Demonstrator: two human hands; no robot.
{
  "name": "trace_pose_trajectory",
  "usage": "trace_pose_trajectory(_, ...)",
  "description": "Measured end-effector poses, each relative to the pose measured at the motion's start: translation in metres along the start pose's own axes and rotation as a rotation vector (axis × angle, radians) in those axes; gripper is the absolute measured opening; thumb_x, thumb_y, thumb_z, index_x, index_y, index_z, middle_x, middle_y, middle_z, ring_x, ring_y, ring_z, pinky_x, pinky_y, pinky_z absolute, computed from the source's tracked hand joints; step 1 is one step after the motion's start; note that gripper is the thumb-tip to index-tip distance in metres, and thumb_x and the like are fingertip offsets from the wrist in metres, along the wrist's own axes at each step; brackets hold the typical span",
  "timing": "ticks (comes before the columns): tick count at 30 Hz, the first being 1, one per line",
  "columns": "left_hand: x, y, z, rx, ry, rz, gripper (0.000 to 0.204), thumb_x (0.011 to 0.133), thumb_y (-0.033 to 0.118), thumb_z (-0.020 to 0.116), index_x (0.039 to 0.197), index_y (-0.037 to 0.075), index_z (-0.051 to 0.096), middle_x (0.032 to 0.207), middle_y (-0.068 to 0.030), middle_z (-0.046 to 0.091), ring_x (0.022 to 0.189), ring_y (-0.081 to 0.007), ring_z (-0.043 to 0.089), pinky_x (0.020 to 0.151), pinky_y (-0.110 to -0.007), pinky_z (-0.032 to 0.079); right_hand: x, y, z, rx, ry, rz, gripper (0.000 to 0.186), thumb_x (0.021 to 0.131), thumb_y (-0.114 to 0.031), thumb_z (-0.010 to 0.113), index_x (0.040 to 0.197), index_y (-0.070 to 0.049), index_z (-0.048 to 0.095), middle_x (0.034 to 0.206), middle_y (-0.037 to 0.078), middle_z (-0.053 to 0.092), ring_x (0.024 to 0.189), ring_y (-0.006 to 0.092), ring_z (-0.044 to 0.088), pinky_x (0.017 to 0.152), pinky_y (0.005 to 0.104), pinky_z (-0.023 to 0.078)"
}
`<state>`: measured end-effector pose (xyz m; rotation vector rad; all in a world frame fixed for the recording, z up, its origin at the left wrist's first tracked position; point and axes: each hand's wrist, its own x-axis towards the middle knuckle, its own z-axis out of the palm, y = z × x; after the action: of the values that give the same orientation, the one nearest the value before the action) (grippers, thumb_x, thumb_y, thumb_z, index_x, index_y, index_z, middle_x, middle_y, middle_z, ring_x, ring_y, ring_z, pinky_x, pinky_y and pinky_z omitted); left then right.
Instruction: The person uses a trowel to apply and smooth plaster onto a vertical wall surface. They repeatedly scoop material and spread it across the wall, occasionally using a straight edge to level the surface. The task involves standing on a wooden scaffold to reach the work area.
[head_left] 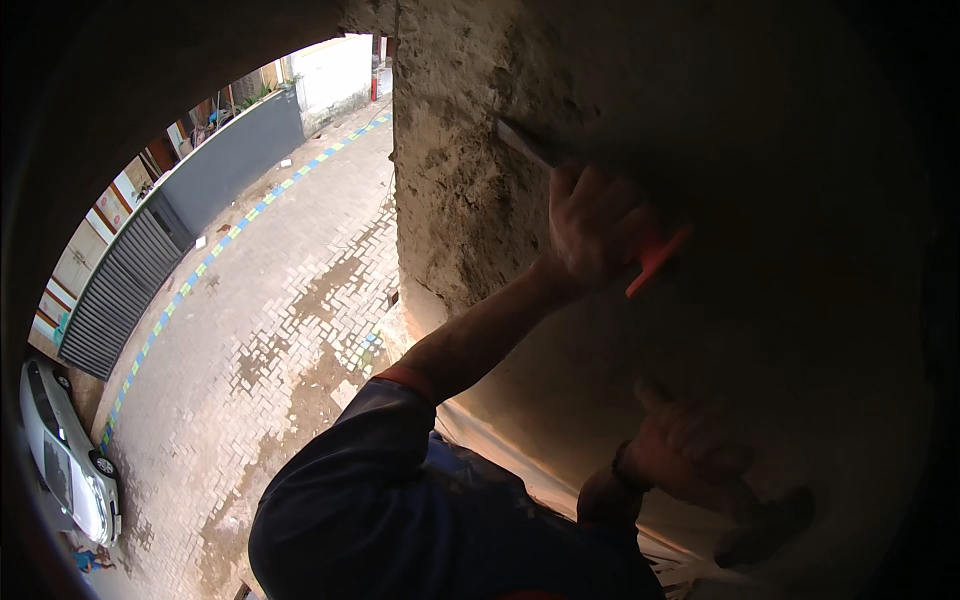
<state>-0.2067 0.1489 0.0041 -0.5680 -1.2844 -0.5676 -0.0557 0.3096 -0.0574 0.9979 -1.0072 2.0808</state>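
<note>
My left hand (600,225) is raised and wrapped round a chisel (524,145). Its flat metal blade points up and left, with the tip at the rough, pitted part of the wall (455,200). A red-orange piece (660,262) shows at the tool's other end, below my fist. Lower right, in shadow, my right hand (690,452) is closed round the handle of a hammer (765,530). The dark head hangs low and away from the chisel, and the handle's butt sticks out above my fist. A dark band circles that wrist.
Smooth, dark wall surface (800,300) fills the right side. Beyond the wall's left edge lies a paved lane (290,330) with a blue-and-yellow striped kerb line (200,268). A grey slatted gate (125,290) and a silver car (70,460) stand on its far side.
</note>
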Motion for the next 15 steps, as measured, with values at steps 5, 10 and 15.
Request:
trace_pose_trajectory(5,-0.004,-0.001,-0.003,-0.023,-0.001,0.010,0.035,0.065,0.047,0.071,0.068,0.014,0.059,0.071,-0.0008,0.054,0.064,-0.0209,0.049,0.061,-0.034,0.033,-0.007,0.023,0.004,-0.644,-0.027,0.658,0.047,0.086,-0.053,0.040,0.076,-0.008,0.051,0.055,0.004,0.039,0.046,0.0147,0.034,0.042,0.0321,0.031)
trace_pose_trajectory(10,0.000,-0.001,-0.007,-0.094,0.040,-0.037,0.037,0.066,0.046,0.070,0.069,0.012,0.057,0.071,-0.0014,0.054,0.063,-0.0216,0.047,0.059,-0.034,0.033,-0.009,-0.015,0.004,-0.106,0.095,0.111,0.050,0.086,-0.058,0.041,0.080,-0.010,0.053,0.054,0.003,0.039,0.043,0.0143,0.035,0.041,0.0281,0.031)
trace_pose_trajectory(15,-0.006,0.000,-0.010,-0.102,-0.011,-0.059,0.035,0.064,0.043,0.072,0.068,0.012,0.056,0.071,-0.0019,0.054,0.063,-0.0215,0.047,0.059,-0.034,0.033,-0.020,0.036,0.008,-0.092,0.224,0.198,0.045,0.083,-0.058,0.048,0.077,-0.013,0.051,0.059,0.002,0.043,0.046,0.0146,0.039,0.042,0.0316,0.034)
